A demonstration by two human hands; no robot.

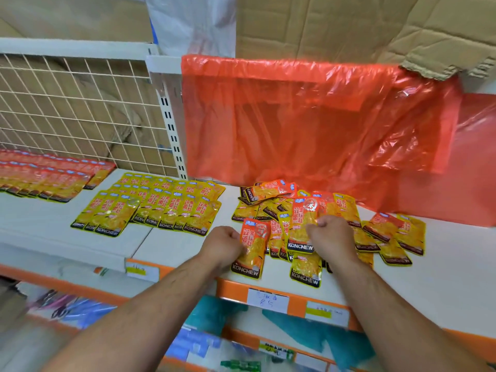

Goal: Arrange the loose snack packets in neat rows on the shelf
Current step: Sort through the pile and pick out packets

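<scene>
The left hand [222, 247] curls round the left packet [252, 251], whose lower end juts past the shelf [188, 248] edge. The right hand [332, 234] pinches the right packet [302, 232] at its side, over the pile [268, 191]. Both packets are glossy, orange above and yellow below, with a black band reading KONCHEW (the pile mixes orange and plain yellow ones, lying crisscross). Left of the pile, yellow rows [161, 208] lie overlapped and neat. A red bag [295, 116] hangs behind.
</scene>
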